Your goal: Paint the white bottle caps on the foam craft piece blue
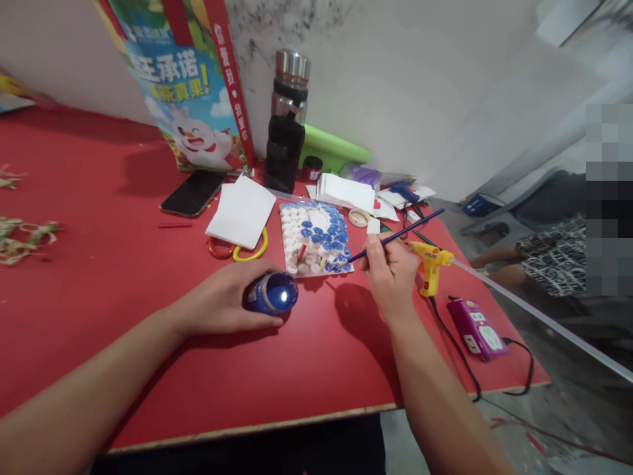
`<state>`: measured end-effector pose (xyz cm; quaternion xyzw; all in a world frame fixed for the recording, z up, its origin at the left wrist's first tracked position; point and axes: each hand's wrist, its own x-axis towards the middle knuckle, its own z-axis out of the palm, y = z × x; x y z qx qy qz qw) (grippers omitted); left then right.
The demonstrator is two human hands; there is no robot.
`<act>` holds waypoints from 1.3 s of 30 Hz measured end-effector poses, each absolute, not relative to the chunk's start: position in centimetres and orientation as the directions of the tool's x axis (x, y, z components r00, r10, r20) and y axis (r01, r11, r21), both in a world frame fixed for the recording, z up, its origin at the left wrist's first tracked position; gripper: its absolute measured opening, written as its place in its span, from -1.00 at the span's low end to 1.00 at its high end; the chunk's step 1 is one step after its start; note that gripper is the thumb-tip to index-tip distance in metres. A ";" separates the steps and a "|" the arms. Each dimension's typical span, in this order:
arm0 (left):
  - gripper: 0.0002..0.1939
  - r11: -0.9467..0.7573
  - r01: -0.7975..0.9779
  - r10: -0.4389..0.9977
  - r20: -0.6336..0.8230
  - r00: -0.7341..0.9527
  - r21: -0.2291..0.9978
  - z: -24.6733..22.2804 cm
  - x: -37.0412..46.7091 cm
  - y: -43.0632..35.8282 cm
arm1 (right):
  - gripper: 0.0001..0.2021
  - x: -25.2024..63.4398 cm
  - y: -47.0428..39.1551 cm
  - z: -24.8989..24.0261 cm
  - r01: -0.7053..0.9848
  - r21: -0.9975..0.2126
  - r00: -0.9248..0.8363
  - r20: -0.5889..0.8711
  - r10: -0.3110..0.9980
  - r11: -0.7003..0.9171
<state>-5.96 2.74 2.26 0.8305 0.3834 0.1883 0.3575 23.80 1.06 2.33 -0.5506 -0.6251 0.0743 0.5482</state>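
A single head-worn camera looks forward and down from the near edge of the red bench (99,277), close above both forearms. It faces the far wall (420,99), with floor visible past the bench's right edge.

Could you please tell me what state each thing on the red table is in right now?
Left hand: closed around the blue paint bottle, which lies tilted on the red table.
Right hand: gripping the thin blue paintbrush, tip at the white board of pebbles, partly painted blue.
Black smartphone: screen dark, lying flat.
Yellow glue gun: resting unheld, cord attached.
Steel-topped black flask: upright, capped.
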 end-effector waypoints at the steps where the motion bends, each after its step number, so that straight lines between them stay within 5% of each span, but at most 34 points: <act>1: -0.44 -0.449 0.503 0.773 0.039 0.633 0.739 2.3 -6.0 2.7 | -0.60 23.8 1.1 2.2 0.605 -0.700 0.207 0.598 0.774 0.379; 39: -0.41 -0.472 0.511 0.765 0.046 0.642 0.718 2.2 -6.1 2.9 | -0.58 23.3 1.0 2.4 0.620 -0.720 0.196 0.527 0.827 0.312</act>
